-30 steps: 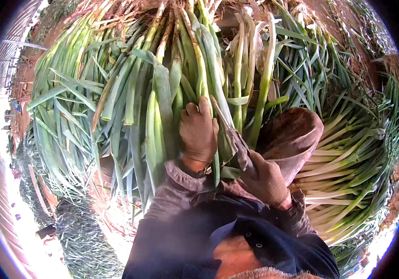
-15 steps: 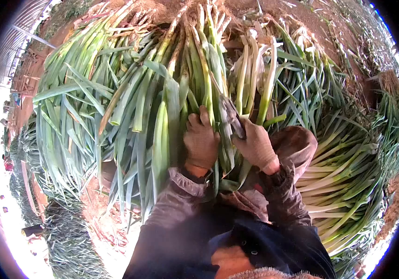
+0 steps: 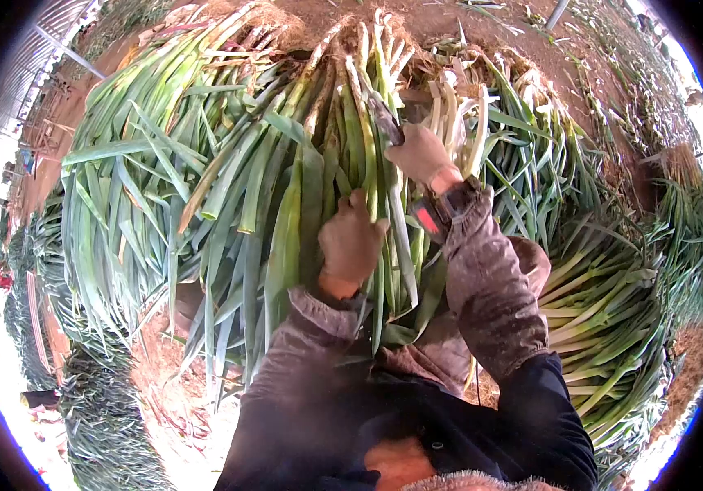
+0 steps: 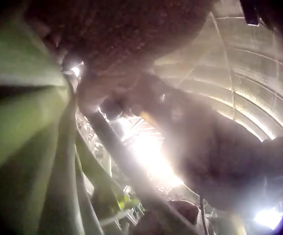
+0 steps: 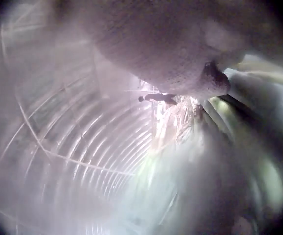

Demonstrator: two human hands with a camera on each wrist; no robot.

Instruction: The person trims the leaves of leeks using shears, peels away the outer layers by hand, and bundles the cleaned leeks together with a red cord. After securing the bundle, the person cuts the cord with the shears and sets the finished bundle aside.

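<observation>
A large bundle of long green onions (image 3: pixel 286 196) lies in front of me, roots pointing away and leaves toward my lap. My gloved left hand (image 3: pixel 353 243) grips a green onion stalk (image 3: pixel 369 176) in the middle of the bundle. Farther up, my gloved right hand (image 3: pixel 423 154) holds a knife-like tool (image 3: pixel 383 119), its narrow end against the stalks near the roots. In the right wrist view, the glove (image 5: pixel 180 58) is a blurred shape above the leaves; the tool is hidden there. The left wrist view shows broad green leaves (image 4: pixel 29 127) beside the dark, blurred hand.
To my right lies a pile of green onions with pale, clean stems (image 3: pixel 589 319). More unstripped green onions (image 3: pixel 523 139) spread beyond it, and a further heap of leaves (image 3: pixel 106 417) stands at the lower left. Bare soil (image 3: pixel 482 33) shows beyond the roots. My knee (image 3: pixel 531 262) is beside the right sleeve.
My right hand has moved up and away from my lap, carrying the tool toward the root ends. The left hand has kept its hold on the bundle with little movement.
</observation>
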